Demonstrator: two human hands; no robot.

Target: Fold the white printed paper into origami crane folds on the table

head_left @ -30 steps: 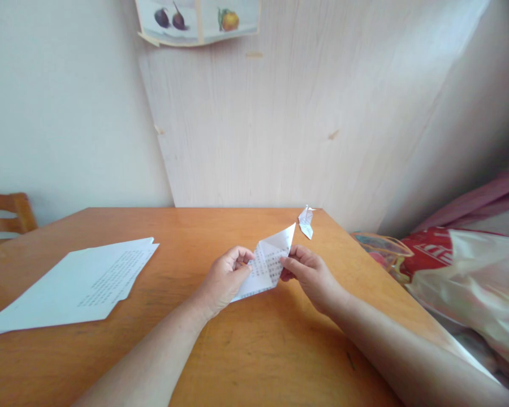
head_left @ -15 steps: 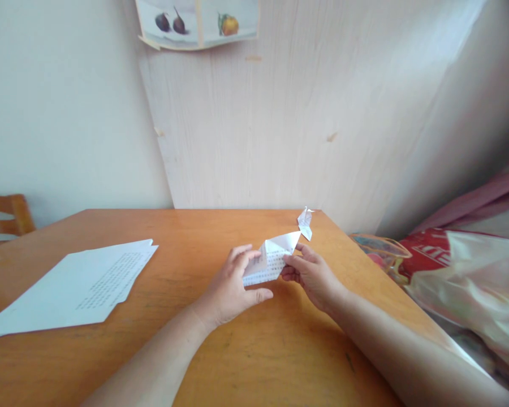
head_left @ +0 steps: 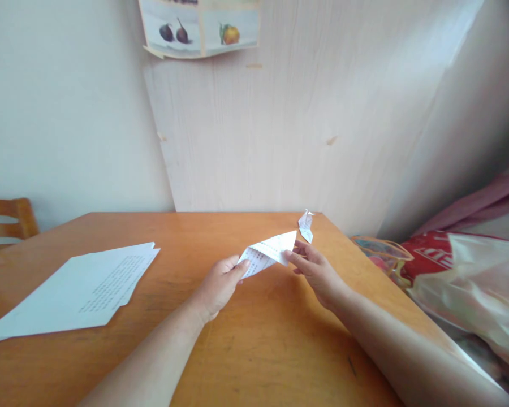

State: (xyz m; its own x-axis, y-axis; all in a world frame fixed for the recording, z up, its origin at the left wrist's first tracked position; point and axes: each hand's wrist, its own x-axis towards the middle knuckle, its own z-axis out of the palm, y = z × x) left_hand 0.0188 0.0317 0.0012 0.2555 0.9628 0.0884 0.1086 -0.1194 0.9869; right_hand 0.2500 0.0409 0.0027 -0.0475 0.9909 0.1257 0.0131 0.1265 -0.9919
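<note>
A folded sheet of printed paper (head_left: 266, 253) is held above the table between both hands, its pointed corner up to the right. My left hand (head_left: 221, 282) pinches its lower left end, thumb on top. At the right side, my right hand (head_left: 316, 270) grips the paper's edge between thumb and fingers; part of those fingers is behind it. Beyond the hands, a small folded paper figure (head_left: 306, 226) stands near the table's far right corner.
The wooden table (head_left: 246, 362) fills the foreground. Several printed sheets (head_left: 76, 288) lie stacked on its left. A wooden chair (head_left: 23, 220) is at the far left. Past the right edge are a red bag (head_left: 428, 254) and a pale plastic bag (head_left: 483, 288).
My left hand has gone from spread fingers to a pinch on the paper's left end. The paper's folded flap now lies slanted across it. My right hand keeps its hold.
</note>
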